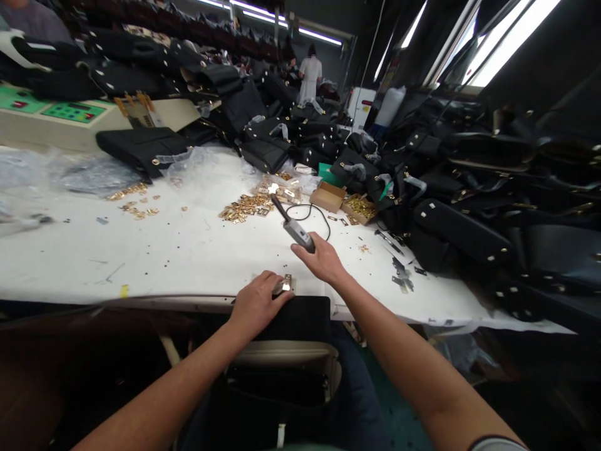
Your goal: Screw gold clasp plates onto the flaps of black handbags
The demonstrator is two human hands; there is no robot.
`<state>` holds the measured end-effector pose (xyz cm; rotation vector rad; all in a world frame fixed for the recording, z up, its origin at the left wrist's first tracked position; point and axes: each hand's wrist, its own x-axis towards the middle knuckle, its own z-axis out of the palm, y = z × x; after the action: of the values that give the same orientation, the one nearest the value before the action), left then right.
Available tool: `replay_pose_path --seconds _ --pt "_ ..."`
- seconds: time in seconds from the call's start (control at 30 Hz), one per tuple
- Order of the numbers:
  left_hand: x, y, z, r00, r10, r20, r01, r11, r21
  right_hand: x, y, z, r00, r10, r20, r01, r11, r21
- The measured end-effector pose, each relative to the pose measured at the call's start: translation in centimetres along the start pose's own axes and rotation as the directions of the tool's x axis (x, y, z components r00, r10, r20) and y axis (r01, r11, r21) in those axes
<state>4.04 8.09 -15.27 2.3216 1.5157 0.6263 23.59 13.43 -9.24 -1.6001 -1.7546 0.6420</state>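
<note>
We see a white table [188, 250] strewn with gold fittings [244, 207] in a workshop full of black bags [460, 232], where our left hand [256, 305] pinches a small metal clasp [284, 284] at the table's near edge and our right hand [322, 258], arm stretched, closes around a grey corded tool [295, 232].
</note>
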Motion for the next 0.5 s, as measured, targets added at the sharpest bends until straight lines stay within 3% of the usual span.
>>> replay_pose_path --seconds 0.1,0.27,0.4,0.5 --pt "-0.8 -0.3 -0.3 0.999 0.040 0.036 -0.040 0.999 -0.008 -0.2 2.8 0.4 0.995 -0.024 0.098 0.051 0.960 -0.276" --pt "-1.9 0.4 -1.3 0.999 0.040 0.033 -0.044 0.989 0.142 -0.5 5.0 1.3 0.987 -0.035 0.158 0.105 0.881 -0.462" --pt "-2.0 1.9 -2.8 0.997 0.073 -0.002 -0.072 0.979 0.189 -1.2 4.6 0.7 0.996 -0.064 0.060 0.083 0.905 -0.418" --pt "-2.7 2.2 -3.5 0.992 0.115 -0.044 -0.108 0.985 0.134 -4.2 4.0 -0.9 0.990 -0.096 -0.108 0.078 0.984 -0.159"
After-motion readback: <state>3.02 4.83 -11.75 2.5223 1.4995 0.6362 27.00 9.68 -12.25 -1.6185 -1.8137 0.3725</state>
